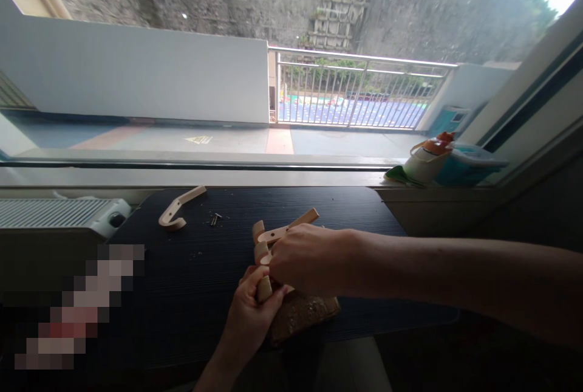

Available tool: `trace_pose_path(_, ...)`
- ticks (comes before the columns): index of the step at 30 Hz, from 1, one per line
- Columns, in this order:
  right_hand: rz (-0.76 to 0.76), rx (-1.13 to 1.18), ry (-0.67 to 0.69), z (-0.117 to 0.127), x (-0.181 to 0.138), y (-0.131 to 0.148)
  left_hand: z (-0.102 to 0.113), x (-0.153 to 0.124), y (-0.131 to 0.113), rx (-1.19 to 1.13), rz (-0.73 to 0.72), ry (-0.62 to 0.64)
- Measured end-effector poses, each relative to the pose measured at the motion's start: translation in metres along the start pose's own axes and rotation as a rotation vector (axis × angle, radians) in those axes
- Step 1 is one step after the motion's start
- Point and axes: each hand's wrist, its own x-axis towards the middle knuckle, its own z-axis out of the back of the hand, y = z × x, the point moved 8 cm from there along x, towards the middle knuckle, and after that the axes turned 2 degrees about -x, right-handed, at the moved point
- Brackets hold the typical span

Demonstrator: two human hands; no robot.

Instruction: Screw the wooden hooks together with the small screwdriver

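Observation:
My left hand [252, 310] is closed round the curved end of a pale wooden hook [264, 289], thumb and fingers on either side of it. Just above, my right hand [298, 258] is curled with its back to me, its fingertips and anything in them hidden. Under both hands lies a brown board [306, 318] with a rough, shiny surface. Two more wooden hooks show past my right hand: one long hook [277, 234] with a screw hole, and another hook [261, 252] mostly covered. Whether they are fastened to the board I cannot tell.
On the dark table [191, 307], a loose wooden hook [172, 213] lies at the back left beside several small screws [215, 219]. A white bottle [426, 161] with an orange top and a teal container [469, 164] stand on the windowsill. A radiator [59, 214] is at left.

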Motion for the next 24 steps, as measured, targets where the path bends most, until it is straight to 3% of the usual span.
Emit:
trace_pose_path(8,-0.103,0.002,0.028,0.001,0.004,-0.013,0.002,0.004,-0.012,0.029,-0.062,-0.004)
trace_pose_path(20,-0.003,-0.032,-0.003,0.008,0.006,-0.004,0.004,0.003,-0.014,0.046,-0.089,-0.038)
trace_pose_path(24,-0.045,0.001,0.011,0.006,0.007,-0.01,0.004,0.003,-0.015,0.052,-0.092,-0.031)
